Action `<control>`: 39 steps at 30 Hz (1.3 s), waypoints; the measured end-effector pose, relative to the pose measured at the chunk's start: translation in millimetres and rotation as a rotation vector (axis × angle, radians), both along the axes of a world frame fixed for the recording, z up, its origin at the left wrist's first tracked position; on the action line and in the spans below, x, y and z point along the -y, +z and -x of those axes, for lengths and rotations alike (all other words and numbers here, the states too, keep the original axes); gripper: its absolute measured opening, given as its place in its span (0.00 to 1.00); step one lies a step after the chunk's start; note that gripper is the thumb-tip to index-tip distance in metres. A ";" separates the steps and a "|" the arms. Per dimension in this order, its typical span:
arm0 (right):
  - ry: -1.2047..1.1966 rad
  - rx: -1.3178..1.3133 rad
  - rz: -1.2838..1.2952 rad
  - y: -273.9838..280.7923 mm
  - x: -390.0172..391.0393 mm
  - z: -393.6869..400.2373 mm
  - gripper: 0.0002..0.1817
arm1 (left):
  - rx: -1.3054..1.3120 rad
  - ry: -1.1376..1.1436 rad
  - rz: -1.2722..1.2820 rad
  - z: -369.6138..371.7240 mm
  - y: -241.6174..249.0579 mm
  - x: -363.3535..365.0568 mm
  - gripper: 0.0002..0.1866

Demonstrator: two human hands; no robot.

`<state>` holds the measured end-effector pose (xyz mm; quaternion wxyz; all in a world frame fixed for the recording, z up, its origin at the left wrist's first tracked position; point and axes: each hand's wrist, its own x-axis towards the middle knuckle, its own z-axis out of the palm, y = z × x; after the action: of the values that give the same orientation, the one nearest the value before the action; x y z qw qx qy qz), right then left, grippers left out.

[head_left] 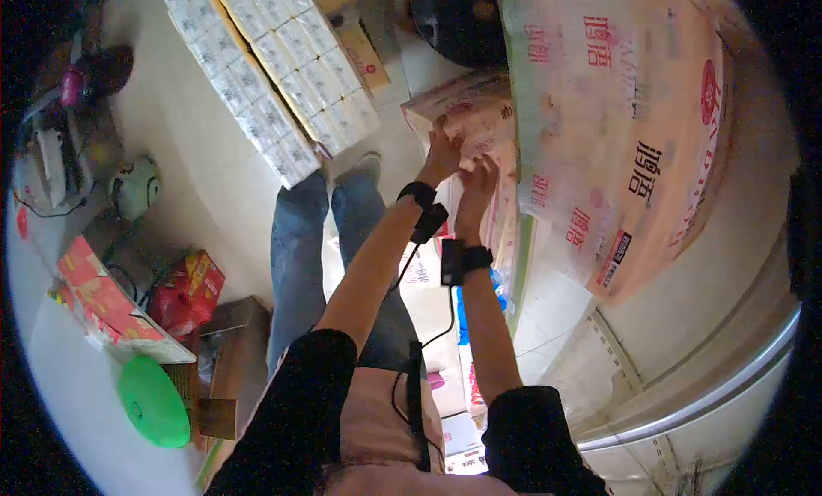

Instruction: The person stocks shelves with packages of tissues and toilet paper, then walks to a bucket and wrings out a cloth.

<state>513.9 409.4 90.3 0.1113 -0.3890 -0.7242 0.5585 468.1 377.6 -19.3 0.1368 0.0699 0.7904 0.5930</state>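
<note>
Large wrapped tissue bale is filling the upper right, resting on the shelving; a smaller pink tissue pack is lying against its left side, long axis running left to right, directly beyond both hands; left hand is pressing open-fingered on the pack's underside, slightly nearer; right hand is touching just below, grip uncertain; pale tiled floor is carrying a flat of white tissue packets.

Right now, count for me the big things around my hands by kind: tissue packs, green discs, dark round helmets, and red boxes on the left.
Large pink tissue bundle: 1
Small pink tissue pack under both hands: 1
White tissue blocks on the floor: 2
Green disc: 1
Dark helmet: 1
Red boxes: 2
Total: 8
</note>
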 end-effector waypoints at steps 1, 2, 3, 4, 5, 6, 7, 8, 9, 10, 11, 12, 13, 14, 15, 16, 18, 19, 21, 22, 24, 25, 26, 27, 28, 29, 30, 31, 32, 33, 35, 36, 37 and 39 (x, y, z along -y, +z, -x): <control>-0.145 -0.102 0.393 12.0 9.3 -2.2 0.20 | 0.164 0.015 -0.136 3.6 0.3 -5.7 0.26; -0.144 -0.093 0.392 17.7 15.6 -9.9 0.20 | 0.327 0.031 -0.269 4.6 2.1 -7.9 0.24; -0.076 -0.086 0.327 21.0 21.4 -16.5 0.21 | 0.332 0.035 -0.267 5.9 6.6 -2.9 0.24; -0.009 -0.084 0.261 22.5 24.6 -19.5 0.21 | 0.484 0.006 -0.292 8.3 10.0 6.7 0.23; -0.007 -0.088 0.265 16.1 23.2 -24.3 0.21 | 0.632 -0.022 -0.316 14.8 17.8 15.3 0.22; -0.038 -0.033 0.254 5.1 20.4 -32.9 0.21 | 0.650 -0.142 -0.131 23.6 37.6 23.3 0.21; -0.071 0.022 0.247 -2.7 18.9 -39.1 0.22 | 0.647 -0.141 -0.123 28.3 42.3 26.3 0.21; -0.080 0.024 0.317 -6.5 17.5 -42.5 0.22 | 0.506 -0.291 -0.024 31.0 43.1 27.1 0.21; -0.082 0.021 0.323 -6.5 20.7 -37.8 0.22 | 0.363 -0.440 0.072 28.6 35.2 24.8 0.21; -0.127 0.025 0.402 -4.4 21.7 -35.9 0.22 | 0.226 -0.464 0.099 17.2 9.9 18.1 0.21; -0.176 0.034 0.476 -1.2 22.1 -38.3 0.22 | 0.235 -0.472 0.096 18.8 3.3 12.9 0.21; -0.149 -0.043 0.498 -4.3 22.9 -41.9 0.21 | 0.306 -0.391 0.013 23.3 5.9 6.8 0.21; -0.153 -0.040 0.486 -6.2 23.2 -47.7 0.21 | 0.368 -0.307 -0.073 29.4 10.7 -1.2 0.22; -0.114 0.090 0.382 -14.7 20.7 -52.1 0.21 | 0.380 -0.289 0.002 43.3 29.2 -7.9 0.15; -0.070 0.213 0.276 -16.6 19.5 -45.4 0.21 | 0.360 -0.285 -0.011 53.4 27.3 -16.4 0.15; -0.188 0.059 0.433 -13.4 22.1 -45.1 0.21 | 0.256 -0.411 -0.006 62.3 25.3 -22.1 0.15; -0.146 0.031 0.390 -15.5 17.6 -42.8 0.21 | -0.285 -0.505 0.057 53.9 -23.3 -48.3 0.17; -0.107 0.010 0.352 -16.9 14.8 -42.7 0.21 | -0.287 -0.501 0.053 56.5 -19.5 -56.1 0.17; -0.185 0.046 0.426 -21.3 7.7 -42.3 0.21 | -0.228 -0.753 0.197 64.1 -8.1 -69.5 0.18; -0.224 0.038 0.411 -25.7 5.4 -44.4 0.21 | 0.158 -0.739 0.102 62.3 -3.4 -78.0 0.20; -0.288 0.036 0.423 -31.9 0.0 -47.7 0.21 | 0.267 -0.672 0.081 54.3 -1.3 -92.3 0.20; -0.292 0.035 0.411 -34.9 -3.2 -49.7 0.21 | 0.374 -0.603 0.060 51.2 -0.3 -102.0 0.19; -0.322 0.079 0.398 -37.9 -5.8 -53.0 0.21 | 0.478 -0.532 0.039 49.2 -0.2 -111.7 0.19; -0.356 0.129 0.387 -40.0 -7.3 -58.6 0.21 | 0.483 -0.539 0.030 46.2 -2.3 -117.3 0.19; -0.254 0.128 0.279 -41.8 -8.1 -64.1 0.21 | 0.260 -0.540 0.037 44.0 -6.1 -118.2 0.20; -0.259 0.132 0.278 -36.4 -7.2 -66.3 0.21 | 0.034 -0.534 0.049 42.1 -10.9 -115.4 0.21; -0.272 0.136 0.389 -29.4 -3.7 -66.7 0.20 | 0.474 -0.521 0.143 57.6 20.8 -100.5 0.21; -0.284 0.139 0.500 -24.0 -0.1 -64.8 0.20 | 0.474 -0.523 0.146 55.8 5.2 -101.9 0.21; -0.289 0.143 0.498 -23.9 2.6 -68.9 0.20 | 0.022 -0.528 0.068 43.5 -31.1 -111.0 0.22; -0.230 0.126 0.482 -24.3 5.5 -76.6 0.20 | -0.426 -0.510 -0.015 32.6 -48.9 -116.5 0.23; -0.160 0.112 0.463 -17.6 12.4 -79.1 0.20 | 0.015 -0.415 -0.026 30.9 -10.2 -102.5 0.21; -0.084 0.109 0.376 -13.6 16.7 -75.8 0.19 | 0.445 -0.308 -0.034 26.3 2.1 -94.6 0.21; -0.009 0.107 0.288 -7.2 21.3 -73.6 0.17 | 0.446 -0.300 -0.036 22.3 13.3 -80.4 0.21; 0.097 0.188 0.224 24.8 28.1 -62.2 0.15 | 0.180 -0.368 -0.125 -1.5 10.7 -45.5 0.20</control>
<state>576.1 381.3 115.0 -0.0281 -0.4141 -0.6823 0.6018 469.6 423.1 -8.5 0.3082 0.1683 0.7106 0.6097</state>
